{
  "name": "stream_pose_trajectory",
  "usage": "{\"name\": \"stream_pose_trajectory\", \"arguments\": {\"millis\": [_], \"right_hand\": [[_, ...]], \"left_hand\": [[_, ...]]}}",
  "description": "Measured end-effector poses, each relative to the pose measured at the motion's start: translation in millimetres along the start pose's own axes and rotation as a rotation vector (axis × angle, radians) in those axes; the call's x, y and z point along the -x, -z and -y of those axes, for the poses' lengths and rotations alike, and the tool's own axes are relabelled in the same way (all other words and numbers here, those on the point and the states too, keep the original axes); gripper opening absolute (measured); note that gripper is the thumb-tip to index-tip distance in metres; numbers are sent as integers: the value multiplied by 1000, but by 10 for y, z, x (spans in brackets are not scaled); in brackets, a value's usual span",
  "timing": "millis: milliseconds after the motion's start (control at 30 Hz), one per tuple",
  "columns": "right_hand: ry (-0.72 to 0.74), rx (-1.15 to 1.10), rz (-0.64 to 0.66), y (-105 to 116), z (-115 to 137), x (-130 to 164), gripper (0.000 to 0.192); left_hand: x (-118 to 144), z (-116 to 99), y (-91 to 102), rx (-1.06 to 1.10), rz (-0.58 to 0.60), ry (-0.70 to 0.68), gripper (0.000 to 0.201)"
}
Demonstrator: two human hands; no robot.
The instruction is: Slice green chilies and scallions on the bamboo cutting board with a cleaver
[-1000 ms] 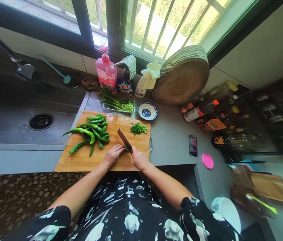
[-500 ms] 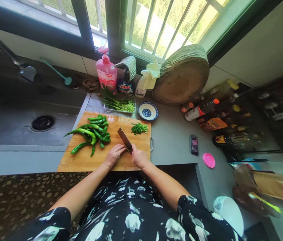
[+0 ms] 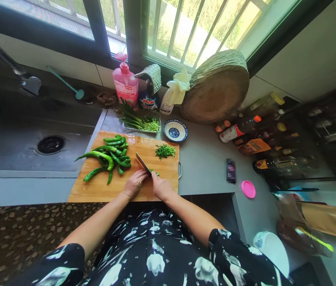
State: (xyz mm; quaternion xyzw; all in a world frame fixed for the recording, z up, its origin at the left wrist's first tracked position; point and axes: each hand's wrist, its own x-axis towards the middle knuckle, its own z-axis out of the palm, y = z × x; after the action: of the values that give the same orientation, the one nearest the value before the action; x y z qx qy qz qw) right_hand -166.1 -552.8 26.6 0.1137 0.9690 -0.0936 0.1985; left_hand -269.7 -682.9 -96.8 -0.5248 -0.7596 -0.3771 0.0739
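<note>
Right hand (image 3: 162,187) holds the knife (image 3: 143,164) over the cutting board (image 3: 93,193). From the knife: left hand (image 3: 134,184), contents hidden, at 7 o'clock; green peppers (image 3: 107,158) at 10; chopped greens (image 3: 165,151) at 2.

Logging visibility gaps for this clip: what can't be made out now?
All in the head view:
What lies under the left hand on the tan rectangular wooden board: covered by that hand.
Handle of the grey rectangular-bladed metal knife: hidden by the right hand.
Small dark rectangular object: pixelated.
Far end of the silver metal faucet: cut off by the left edge.
</note>
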Motion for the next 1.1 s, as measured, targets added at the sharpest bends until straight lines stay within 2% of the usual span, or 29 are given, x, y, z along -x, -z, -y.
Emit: {"name": "stream_pose_trajectory", "arguments": {"millis": [167,400,767,967,1100], "right_hand": [[-35,-51,-37,-17,-92,-21,48],[-4,-33,1,60,-88,27,49],[39,81,38,227,-26,221,51],[124,139,40,117,-3,30,51],[113,95,20,106,-57,-55,52]], "left_hand": [[-71,-76,78,21,51,-46,30],[-48,-28,219,-85,187,-31,32],[-47,22,155,-59,170,-49,33],[-25,31,152,-36,181,-56,32],[-28,15,178,-54,172,-70,34]]}}
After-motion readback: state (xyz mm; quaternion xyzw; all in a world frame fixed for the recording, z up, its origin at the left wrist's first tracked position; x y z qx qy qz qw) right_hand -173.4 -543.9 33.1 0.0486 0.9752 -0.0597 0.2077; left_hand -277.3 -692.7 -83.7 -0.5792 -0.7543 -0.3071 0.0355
